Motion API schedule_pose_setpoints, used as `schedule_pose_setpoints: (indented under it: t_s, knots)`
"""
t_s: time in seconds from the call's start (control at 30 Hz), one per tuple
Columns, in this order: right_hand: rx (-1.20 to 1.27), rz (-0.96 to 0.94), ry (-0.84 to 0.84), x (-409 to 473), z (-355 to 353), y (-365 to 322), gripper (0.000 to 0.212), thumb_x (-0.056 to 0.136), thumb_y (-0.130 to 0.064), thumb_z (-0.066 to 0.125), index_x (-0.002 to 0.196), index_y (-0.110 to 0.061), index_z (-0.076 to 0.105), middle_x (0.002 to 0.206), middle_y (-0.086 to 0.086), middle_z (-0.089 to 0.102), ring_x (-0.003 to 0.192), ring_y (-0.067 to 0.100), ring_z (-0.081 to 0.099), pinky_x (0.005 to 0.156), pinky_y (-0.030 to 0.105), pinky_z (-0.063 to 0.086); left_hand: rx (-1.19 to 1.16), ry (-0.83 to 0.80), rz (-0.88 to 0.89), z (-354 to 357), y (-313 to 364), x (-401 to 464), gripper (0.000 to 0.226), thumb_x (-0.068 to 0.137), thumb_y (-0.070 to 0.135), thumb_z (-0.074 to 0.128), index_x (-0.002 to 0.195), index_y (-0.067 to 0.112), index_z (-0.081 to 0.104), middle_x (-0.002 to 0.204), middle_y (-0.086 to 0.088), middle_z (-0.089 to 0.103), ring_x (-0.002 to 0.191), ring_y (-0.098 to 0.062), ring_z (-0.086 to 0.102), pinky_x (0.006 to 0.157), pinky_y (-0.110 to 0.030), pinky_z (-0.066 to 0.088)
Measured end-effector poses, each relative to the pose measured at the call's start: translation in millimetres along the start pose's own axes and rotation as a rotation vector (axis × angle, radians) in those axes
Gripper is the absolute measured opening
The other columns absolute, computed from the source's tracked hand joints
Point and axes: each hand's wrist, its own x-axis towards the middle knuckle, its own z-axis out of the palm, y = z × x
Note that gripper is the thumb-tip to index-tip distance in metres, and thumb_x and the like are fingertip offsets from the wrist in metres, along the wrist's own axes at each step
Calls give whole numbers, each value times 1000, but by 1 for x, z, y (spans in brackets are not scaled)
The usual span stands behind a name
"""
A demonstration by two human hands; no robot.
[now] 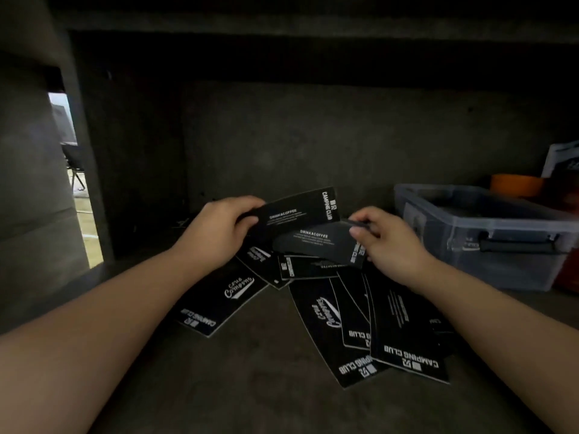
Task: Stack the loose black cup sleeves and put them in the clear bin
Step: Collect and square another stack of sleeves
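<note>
on the shelf, left hand [219, 228] pinches one sleeve [300, 211], right hand [387, 242] grips another [319, 245], rest scattered beside the bin [488, 236]; i'd square edges before stacking.

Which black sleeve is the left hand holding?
Find the clear bin on the right, then look left past the right hand. The left hand grips the held sleeve, lifted above the scattered sleeves, CAMPING CLUB printed on its right end.

Dim concrete shelf [250, 386] under a dark back wall [313, 136]; daylight through a narrow gap [78, 198] at left
</note>
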Motion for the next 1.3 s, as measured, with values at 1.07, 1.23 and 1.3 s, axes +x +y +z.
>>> schedule_pose_setpoints:
  t_s: [1.07, 1.23, 1.3]
  knots:
    - [-68, 116, 49, -1, 1, 6, 7, 88, -22, 67, 89, -26, 61, 76, -8, 64, 66, 5, 59, 63, 21, 42, 119, -125, -504, 2, -19, -2, 49, 97, 44, 50, 139, 17, 46, 131, -7, 58, 120, -22, 54, 101, -33, 42]
    - [-65, 94, 93, 0, 2, 5, 18, 87, -23, 69, 77, -33, 57, 71, -10, 63, 61, 4, 57, 60, 21, 41, 159, -93, -606, -9, -18, -2, 55, 92, 54, 54, 133, 18, 53, 131, -10, 57, 119, -26, 55, 98, -35, 45]
    - [-57, 102, 81, -1, 2, 5, 16, 87, -23, 69, 79, -31, 58, 72, -9, 63, 62, 5, 58, 62, 21, 41, 161, -32, -557, -23, -3, -2, 45, 94, 50, 53, 126, 19, 59, 126, -9, 60, 112, -23, 57, 91, -31, 46]
